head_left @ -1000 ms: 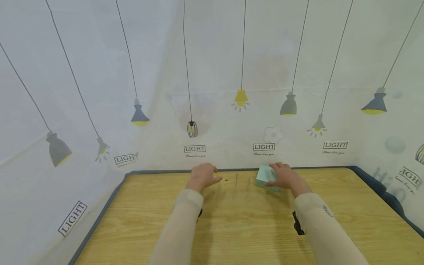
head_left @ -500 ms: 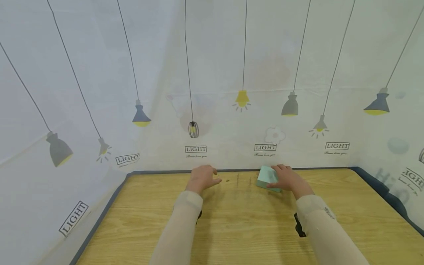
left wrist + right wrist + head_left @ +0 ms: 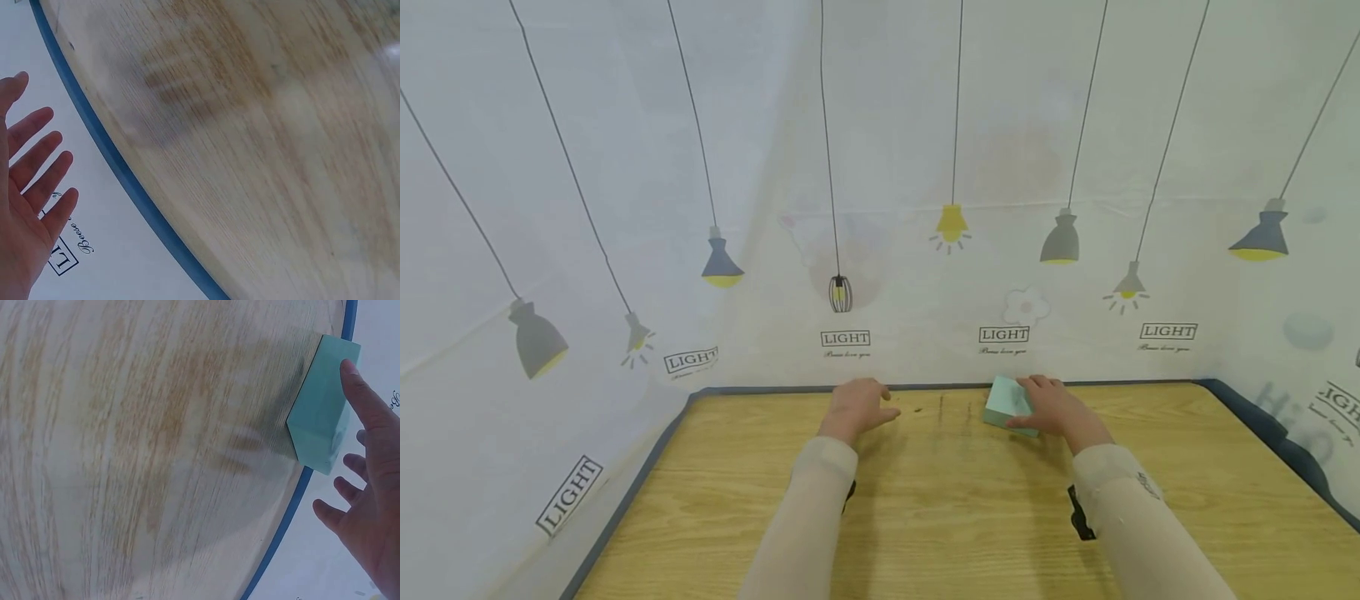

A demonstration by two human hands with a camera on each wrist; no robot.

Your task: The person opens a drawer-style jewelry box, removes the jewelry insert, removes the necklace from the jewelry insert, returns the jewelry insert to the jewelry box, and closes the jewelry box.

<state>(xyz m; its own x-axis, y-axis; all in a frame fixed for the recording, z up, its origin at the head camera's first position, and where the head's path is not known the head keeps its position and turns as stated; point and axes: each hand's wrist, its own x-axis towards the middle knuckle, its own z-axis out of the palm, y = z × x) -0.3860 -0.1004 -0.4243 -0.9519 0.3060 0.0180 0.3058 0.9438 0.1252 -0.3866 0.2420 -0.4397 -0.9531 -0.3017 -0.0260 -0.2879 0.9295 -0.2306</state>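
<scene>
A mint-green box (image 3: 1006,402) is near the back edge of the wooden table, right of the middle. My right hand (image 3: 1057,410) holds it from its right side, with the thumb across the near face and the fingers over the far side. In the right wrist view the thumb lies along the green box (image 3: 320,400), and the other fingers are partly behind it. Whether its underside fully touches the table is hidden. My left hand (image 3: 856,408) is held over the back of the table, fingers spread and holding nothing. The left wrist view shows that palm (image 3: 28,206) with its fingers apart.
The wooden tabletop (image 3: 955,517) has a dark blue edge (image 3: 925,386) along its back and sides. A white curtain (image 3: 895,167) printed with lamps and "LIGHT" labels encloses the back and both sides. Small dark marks (image 3: 942,408) show on the wood between the hands.
The head view has shifted slightly, so the scene sits a little farther right. Both hands and the green box keep nearly the same places on the table.
</scene>
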